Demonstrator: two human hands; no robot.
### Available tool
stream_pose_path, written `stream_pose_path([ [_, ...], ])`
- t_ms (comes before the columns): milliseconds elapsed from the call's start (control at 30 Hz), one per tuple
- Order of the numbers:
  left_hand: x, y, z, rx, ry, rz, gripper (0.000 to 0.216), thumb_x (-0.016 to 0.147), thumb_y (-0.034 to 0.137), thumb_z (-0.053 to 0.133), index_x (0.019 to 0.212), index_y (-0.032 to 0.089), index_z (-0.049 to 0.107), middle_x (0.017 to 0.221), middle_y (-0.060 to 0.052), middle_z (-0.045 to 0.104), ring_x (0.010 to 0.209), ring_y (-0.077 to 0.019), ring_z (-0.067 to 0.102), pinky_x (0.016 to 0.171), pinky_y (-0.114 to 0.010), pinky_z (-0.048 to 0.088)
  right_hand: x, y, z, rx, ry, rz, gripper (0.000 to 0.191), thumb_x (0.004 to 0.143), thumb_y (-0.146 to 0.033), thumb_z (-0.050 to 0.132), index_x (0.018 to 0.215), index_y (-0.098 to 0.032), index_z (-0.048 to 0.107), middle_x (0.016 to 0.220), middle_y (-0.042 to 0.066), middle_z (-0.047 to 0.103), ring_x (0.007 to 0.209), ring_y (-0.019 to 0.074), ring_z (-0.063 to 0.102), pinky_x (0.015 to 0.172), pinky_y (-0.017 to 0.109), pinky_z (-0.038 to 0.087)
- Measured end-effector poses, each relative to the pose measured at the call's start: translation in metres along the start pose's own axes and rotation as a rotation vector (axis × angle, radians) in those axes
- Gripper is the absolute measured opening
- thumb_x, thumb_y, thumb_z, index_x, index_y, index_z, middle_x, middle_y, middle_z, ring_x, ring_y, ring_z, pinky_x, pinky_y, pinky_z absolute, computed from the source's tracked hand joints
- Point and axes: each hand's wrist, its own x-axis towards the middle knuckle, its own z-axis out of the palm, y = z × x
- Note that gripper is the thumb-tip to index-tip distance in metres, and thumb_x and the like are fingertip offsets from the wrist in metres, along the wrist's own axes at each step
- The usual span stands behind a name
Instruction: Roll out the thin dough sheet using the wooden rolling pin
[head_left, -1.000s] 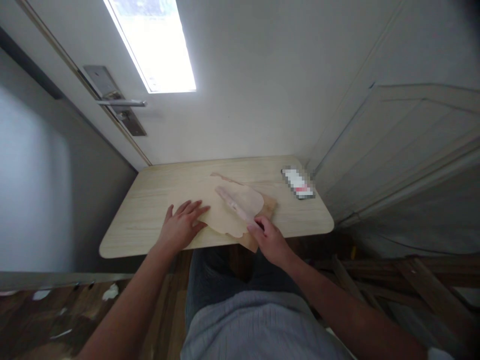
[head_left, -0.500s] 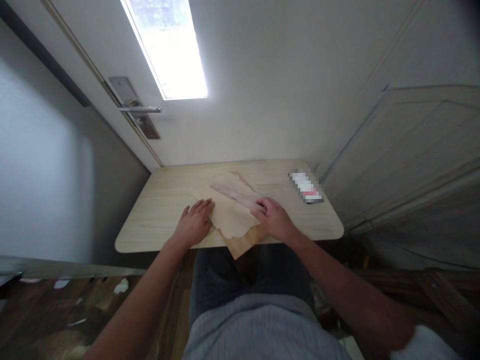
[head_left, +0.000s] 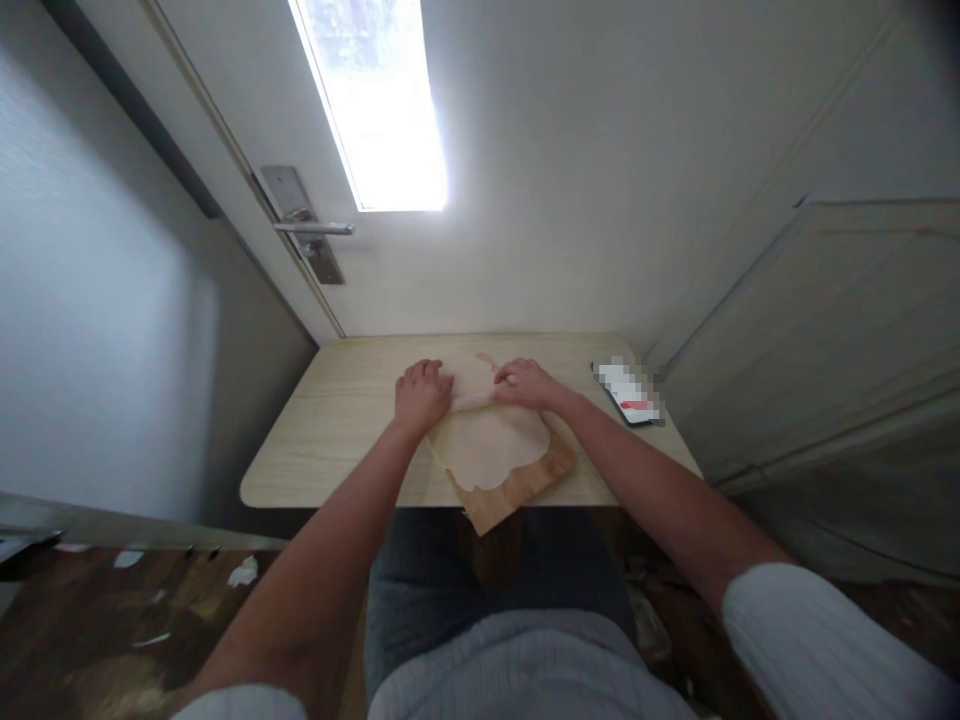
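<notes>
A thin, pale sheet of dough (head_left: 491, 445) with wavy edges lies on a brown sheet (head_left: 486, 510), whose corner sticks out past the table's front edge. Across the far part of the dough runs a light rolling pin (head_left: 473, 400), roughly level from left to right. My left hand (head_left: 422, 396) is over the pin's left end with its fingers bent. Around the right end, the fingers of my right hand (head_left: 528, 384) are closed. Both ends of the pin are mostly hidden under my hands.
The pale wooden table (head_left: 315, 440) has rounded corners and stands against a white door (head_left: 540, 220) with a metal handle (head_left: 319, 229). A phone (head_left: 628, 395), its screen blurred, lies at the table's right. Paper scraps (head_left: 243, 571) litter the floor at lower left.
My left hand has gone from the dough's left edge to the pin's left end. The pin has turned from slanting to nearly level, and my right hand has moved away from me with it.
</notes>
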Motion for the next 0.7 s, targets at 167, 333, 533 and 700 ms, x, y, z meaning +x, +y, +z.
stream_pose_path([
  [167,0.014,-0.001,0.014,0.084,-0.071,0.025,0.050,0.097,0.042,0.035,0.143,0.023,0.045,0.148,-0.012,0.049,0.136,-0.0323,0.041,0.110,-0.061,0.031,0.021,-0.025,0.007,-0.108,0.111,0.243,0.047,0.099,-0.052,0.038,0.127,-0.021,0.061,0.131,0.013,0.059,0.122,0.0283,0.049,0.100,0.044,0.039],
  [333,0.031,-0.007,0.018,0.067,-0.127,-0.008,0.053,0.097,0.042,0.030,0.145,0.022,0.043,0.150,-0.013,0.046,0.137,-0.0328,0.040,0.109,-0.061,0.033,0.037,-0.035,0.014,-0.167,0.126,0.280,0.050,0.101,-0.052,0.030,0.131,-0.023,0.058,0.134,0.012,0.058,0.122,0.0302,0.049,0.101,0.048,0.039],
  [533,0.031,-0.009,0.025,0.062,-0.149,0.016,0.055,0.097,0.045,0.028,0.147,0.025,0.041,0.153,-0.012,0.043,0.138,-0.0337,0.039,0.109,-0.063,0.032,0.037,-0.031,0.019,-0.182,0.098,0.306,0.054,0.099,-0.046,0.034,0.147,-0.022,0.042,0.147,0.011,0.049,0.130,0.0319,0.045,0.105,0.052,0.036],
  [700,0.016,-0.005,0.022,0.084,-0.119,0.066,0.054,0.099,0.045,0.025,0.146,0.026,0.041,0.153,-0.011,0.043,0.138,-0.0327,0.038,0.109,-0.063,0.032,0.022,-0.035,0.026,-0.218,0.156,0.306,0.056,0.099,-0.046,0.034,0.149,-0.021,0.038,0.150,0.011,0.047,0.131,0.0317,0.043,0.107,0.053,0.031],
])
